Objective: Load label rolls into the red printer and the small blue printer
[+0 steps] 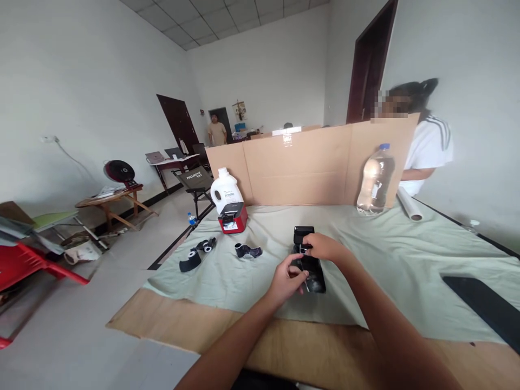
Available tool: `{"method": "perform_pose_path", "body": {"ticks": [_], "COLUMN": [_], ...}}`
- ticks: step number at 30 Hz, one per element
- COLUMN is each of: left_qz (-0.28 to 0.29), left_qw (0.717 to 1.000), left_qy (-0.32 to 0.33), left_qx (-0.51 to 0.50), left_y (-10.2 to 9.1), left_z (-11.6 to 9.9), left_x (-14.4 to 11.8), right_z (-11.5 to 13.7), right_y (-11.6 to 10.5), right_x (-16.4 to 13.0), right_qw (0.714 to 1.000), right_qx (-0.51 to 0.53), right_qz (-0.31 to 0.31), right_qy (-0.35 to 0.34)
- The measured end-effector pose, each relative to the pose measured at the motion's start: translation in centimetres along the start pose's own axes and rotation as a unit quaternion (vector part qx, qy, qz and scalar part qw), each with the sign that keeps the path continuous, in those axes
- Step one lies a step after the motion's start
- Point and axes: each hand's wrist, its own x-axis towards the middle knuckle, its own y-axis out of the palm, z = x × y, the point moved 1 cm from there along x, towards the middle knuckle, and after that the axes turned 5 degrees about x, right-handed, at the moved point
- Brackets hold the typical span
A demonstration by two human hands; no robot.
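Both hands work on a black device (311, 265), a glossy, oblong plastic thing lying on the pale green cloth (385, 254) that drapes the counter (309, 346), near its front middle. The left hand (287, 283) is curled, its fingertips pinched at the device's near left edge. The right hand (323, 246) is bent over the top of the device, fingers closed around a small part with a bit of white showing; what exactly it grips is too small to tell.

To the left on the cloth lie a black roll (247, 251) and black strap pieces (197, 254). Farther back stand a boxy red-and-black machine (233, 218) and a white plastic jug (225, 190) with an unreadable label. A clear plastic bottle (375, 180) with a blue cap stands against a brown cardboard screen (300, 165). A folding chair (196, 181) on the floor reads "PROJETO". A person in a white shirt (426, 149) sits behind the screen.
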Motion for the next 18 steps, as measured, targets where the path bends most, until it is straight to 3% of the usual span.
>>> {"method": "perform_pose_path", "body": {"ticks": [5, 11, 18], "left_qz": [0.012, -0.005, 0.001], "left_qw": [1.0, 1.0, 0.999], "left_qy": [0.0, 0.005, 0.009], "left_qx": [0.013, 0.027, 0.038], "left_y": [0.3, -0.4, -0.3], "left_z": [0.0, 0.4, 0.6], "left_x": [-0.1, 0.5, 0.4], "right_z": [0.6, 1.3, 1.4], "right_y": [0.7, 1.5, 1.7], "right_x": [0.2, 0.5, 0.8], "right_qw": [1.0, 0.996, 0.995], "right_qx": [0.007, -0.074, -0.091], "right_qz": [-0.013, 0.01, 0.015], "right_qy": [0.009, 0.039, 0.043]}}
